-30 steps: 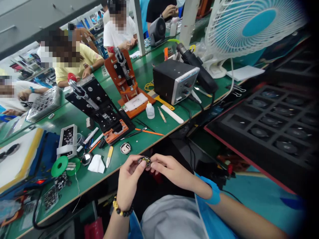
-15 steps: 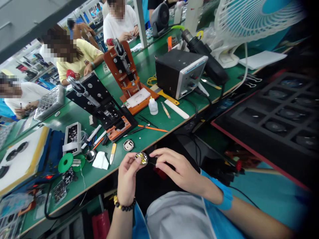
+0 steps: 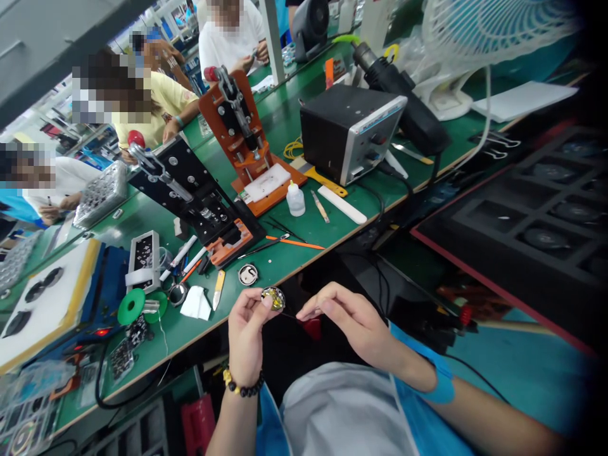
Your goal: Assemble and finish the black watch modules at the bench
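Currently the left hand (image 3: 247, 332) pinches a round electronic module (image 3: 279, 298), at five o'clock from the round metal housing (image 3: 247, 274) on the worktop (image 3: 311, 231). The right hand (image 3: 354, 324) lies at four o'clock from the module, fingers extended; I cannot tell whether it pinches anything. A loosened grip could drop the module lapward; hard thumb pressure could crease its gold-coloured innards (image 3: 272, 295).
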{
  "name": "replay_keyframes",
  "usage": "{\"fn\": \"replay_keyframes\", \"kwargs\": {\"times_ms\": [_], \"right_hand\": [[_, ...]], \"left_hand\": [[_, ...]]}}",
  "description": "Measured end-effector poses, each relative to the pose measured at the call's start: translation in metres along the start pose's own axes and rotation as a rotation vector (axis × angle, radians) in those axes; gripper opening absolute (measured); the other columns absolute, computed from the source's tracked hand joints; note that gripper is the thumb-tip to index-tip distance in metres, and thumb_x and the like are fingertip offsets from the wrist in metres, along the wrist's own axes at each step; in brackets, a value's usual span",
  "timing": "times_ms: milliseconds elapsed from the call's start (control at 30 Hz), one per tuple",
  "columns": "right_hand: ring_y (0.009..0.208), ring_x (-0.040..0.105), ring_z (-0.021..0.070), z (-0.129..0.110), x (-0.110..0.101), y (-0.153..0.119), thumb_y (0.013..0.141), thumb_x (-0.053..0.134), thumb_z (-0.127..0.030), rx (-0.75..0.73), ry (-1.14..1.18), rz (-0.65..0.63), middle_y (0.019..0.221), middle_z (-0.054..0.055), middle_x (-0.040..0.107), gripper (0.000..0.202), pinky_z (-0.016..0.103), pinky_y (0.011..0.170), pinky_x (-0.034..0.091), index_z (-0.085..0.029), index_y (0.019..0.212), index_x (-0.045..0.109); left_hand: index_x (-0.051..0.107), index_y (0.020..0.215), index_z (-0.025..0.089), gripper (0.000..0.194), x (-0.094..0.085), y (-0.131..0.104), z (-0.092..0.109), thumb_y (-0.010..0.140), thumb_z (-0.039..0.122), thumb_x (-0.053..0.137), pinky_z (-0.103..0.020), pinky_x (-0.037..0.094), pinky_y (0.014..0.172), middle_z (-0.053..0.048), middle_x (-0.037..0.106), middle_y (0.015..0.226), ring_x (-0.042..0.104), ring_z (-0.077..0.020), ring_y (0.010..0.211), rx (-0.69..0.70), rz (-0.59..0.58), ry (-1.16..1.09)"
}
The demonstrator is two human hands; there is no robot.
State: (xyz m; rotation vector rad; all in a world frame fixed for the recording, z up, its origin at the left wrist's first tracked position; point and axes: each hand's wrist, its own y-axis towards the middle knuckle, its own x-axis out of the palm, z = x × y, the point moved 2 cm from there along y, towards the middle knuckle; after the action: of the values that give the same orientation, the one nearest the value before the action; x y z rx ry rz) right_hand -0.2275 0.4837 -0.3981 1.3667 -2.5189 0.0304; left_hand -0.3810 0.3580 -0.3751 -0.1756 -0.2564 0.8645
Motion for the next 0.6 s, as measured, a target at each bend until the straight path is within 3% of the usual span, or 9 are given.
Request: {"fn": "replay_keyframes", "kwargs": {"times_ms": [500, 600], "right_hand": [[0.087, 0.074, 0.0159, -0.020, -0.001, -0.022, 0.111, 0.049, -0.037, -0.093, -0.095, -0.119, 0.094, 0.004, 0.079, 0.030, 0.026, 0.079, 0.057, -0.024, 0.102, 0.074], [0.092, 0.074, 0.0170, -0.015, -0.004, -0.015, 0.110, 0.051, -0.040, -0.075, -0.101, -0.034, 0.098, 0.006, 0.079, 0.029, 0.028, 0.085, 0.058, -0.024, 0.102, 0.074]], "left_hand": [[0.070, 0.098, 0.019, 0.031, -0.002, 0.003, 0.002, 0.083, 0.041, 0.086, -0.029, 0.061, 0.081, -0.003, 0.073, 0.095, 0.070, -0.0160, 0.089, 0.102, 0.040, 0.065], [0.070, 0.097, 0.019, 0.030, -0.002, 0.000, 0.004, 0.083, 0.040, 0.086, -0.028, 0.060, 0.080, -0.002, 0.073, 0.094, 0.069, -0.0162, 0.087, 0.118, 0.029, 0.054]]}}
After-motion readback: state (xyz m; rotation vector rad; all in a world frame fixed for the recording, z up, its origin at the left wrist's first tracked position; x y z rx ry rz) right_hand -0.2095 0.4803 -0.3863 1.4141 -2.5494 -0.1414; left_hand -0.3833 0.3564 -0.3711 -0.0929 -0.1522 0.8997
